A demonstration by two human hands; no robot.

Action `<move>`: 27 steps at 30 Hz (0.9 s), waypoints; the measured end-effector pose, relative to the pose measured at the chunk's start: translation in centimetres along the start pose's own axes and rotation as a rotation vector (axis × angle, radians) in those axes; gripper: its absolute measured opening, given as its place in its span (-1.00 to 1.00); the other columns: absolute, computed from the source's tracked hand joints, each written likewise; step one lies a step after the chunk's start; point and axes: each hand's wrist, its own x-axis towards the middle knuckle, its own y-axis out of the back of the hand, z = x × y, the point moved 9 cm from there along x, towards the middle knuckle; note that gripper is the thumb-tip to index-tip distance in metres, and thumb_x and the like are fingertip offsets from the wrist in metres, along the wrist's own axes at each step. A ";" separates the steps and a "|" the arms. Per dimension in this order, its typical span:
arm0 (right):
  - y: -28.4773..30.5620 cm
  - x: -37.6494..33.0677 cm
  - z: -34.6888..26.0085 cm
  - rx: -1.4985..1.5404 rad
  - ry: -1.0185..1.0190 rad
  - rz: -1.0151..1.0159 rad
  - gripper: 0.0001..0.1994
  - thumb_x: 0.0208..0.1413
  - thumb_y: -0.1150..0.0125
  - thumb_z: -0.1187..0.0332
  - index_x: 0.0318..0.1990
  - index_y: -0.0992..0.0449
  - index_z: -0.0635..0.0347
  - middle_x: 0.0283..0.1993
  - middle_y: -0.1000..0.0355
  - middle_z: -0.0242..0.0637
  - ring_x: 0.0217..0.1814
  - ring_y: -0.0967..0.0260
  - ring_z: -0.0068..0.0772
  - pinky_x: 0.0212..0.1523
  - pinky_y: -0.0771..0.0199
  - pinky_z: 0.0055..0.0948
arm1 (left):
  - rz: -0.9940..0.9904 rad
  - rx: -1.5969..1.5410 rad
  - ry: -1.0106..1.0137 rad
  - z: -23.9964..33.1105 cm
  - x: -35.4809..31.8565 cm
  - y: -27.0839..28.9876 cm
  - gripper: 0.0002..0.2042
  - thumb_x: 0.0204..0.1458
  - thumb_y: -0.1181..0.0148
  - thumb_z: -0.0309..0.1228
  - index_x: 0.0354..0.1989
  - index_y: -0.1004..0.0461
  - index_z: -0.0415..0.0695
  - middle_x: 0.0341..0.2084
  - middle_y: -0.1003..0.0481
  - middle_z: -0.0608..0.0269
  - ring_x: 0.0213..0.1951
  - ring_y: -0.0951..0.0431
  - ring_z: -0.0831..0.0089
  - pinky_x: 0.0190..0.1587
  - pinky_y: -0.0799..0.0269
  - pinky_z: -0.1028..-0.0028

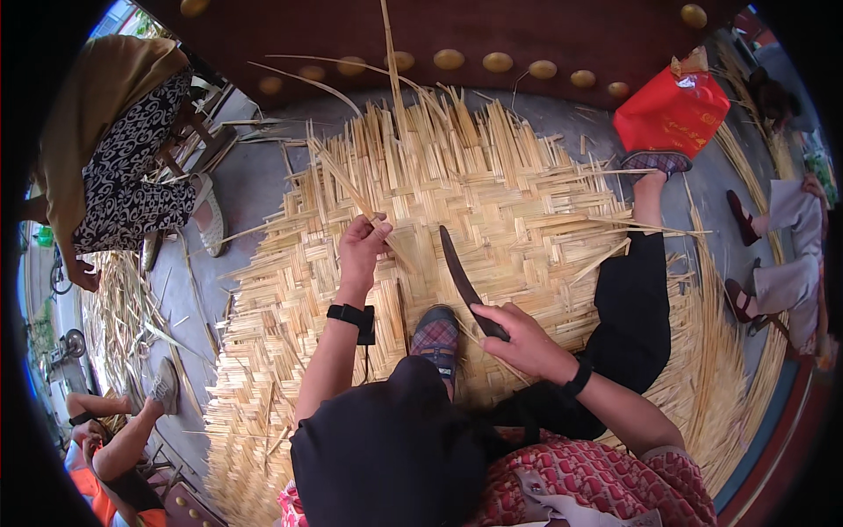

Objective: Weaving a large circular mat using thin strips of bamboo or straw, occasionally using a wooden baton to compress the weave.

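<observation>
I sit on a large woven mat (492, 184) of pale split reed strips spread on the ground. My left hand (363, 249) pinches a loose reed strip (351, 189) that slants up and to the left over the weave. My right hand (518, 338) grips the handle of a dark curved knife (457, 263), whose blade lies across the mat pointing away from me. One foot in a plaid shoe (436, 336) rests on the mat between my hands; my other leg stretches to the right, its shoe (654, 162) near the mat's far edge.
A red plastic bag (672, 112) lies at the back right by a dark red studded door (492, 35). A seated person (132, 149) is at the left, another (114, 448) at the lower left, another's legs (781, 263) at the right. Loose reeds (123, 307) litter the ground.
</observation>
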 end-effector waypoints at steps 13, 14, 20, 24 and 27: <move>-2.6 6.3 -1.2 -0.193 -0.127 -0.103 -0.43 0.08 -0.10 0.28 0.25 -0.31 0.37 -0.04 -0.32 0.29 -0.06 -0.42 0.26 0.02 -0.43 -0.04 | -0.037 0.123 0.052 -2.5 -0.1 2.4 -0.80 0.11 -0.24 -0.56 -0.10 -0.43 -0.12 -0.27 -0.56 0.30 -0.21 -0.60 0.47 -0.24 -0.60 0.48; -2.7 6.2 -1.5 -0.192 -0.122 -0.106 -0.43 0.08 -0.10 0.28 0.25 -0.31 0.37 -0.04 -0.32 0.29 -0.06 -0.42 0.26 0.02 -0.43 -0.04 | -0.042 0.105 0.053 -2.5 -0.2 2.5 -0.79 0.11 -0.24 -0.55 -0.10 -0.43 -0.12 -0.27 -0.56 0.30 -0.20 -0.60 0.47 -0.24 -0.60 0.47; -2.1 6.9 -1.7 -0.255 -0.133 -0.120 -0.44 0.05 -0.11 0.33 0.21 -0.30 0.42 -0.09 -0.31 0.33 -0.18 -0.44 0.31 -0.08 -0.49 -0.03 | -0.065 0.089 0.061 -1.9 -0.7 2.0 -0.79 0.11 -0.25 -0.55 -0.10 -0.42 -0.13 -0.25 -0.56 0.27 -0.19 -0.60 0.44 -0.22 -0.60 0.45; -3.8 7.8 -0.9 -0.299 -0.069 -0.081 -0.42 0.02 -0.14 0.35 0.22 -0.29 0.45 -0.10 -0.30 0.30 -0.21 -0.45 0.26 -0.12 -0.52 -0.06 | -0.240 0.127 0.089 -0.7 0.3 1.2 -0.81 0.12 -0.23 -0.56 -0.11 -0.44 -0.16 -0.25 -0.56 0.25 -0.19 -0.61 0.42 -0.18 -0.59 0.44; -6.2 7.6 -0.2 -0.408 -0.072 -0.098 -0.38 0.01 -0.15 0.36 0.24 -0.25 0.48 -0.08 -0.28 0.26 -0.24 -0.46 0.21 -0.16 -0.55 -0.10 | -0.278 0.211 -0.037 3.9 2.6 0.3 -0.82 0.13 -0.20 -0.58 -0.10 -0.45 -0.17 -0.25 -0.56 0.26 -0.17 -0.60 0.42 -0.14 -0.59 0.43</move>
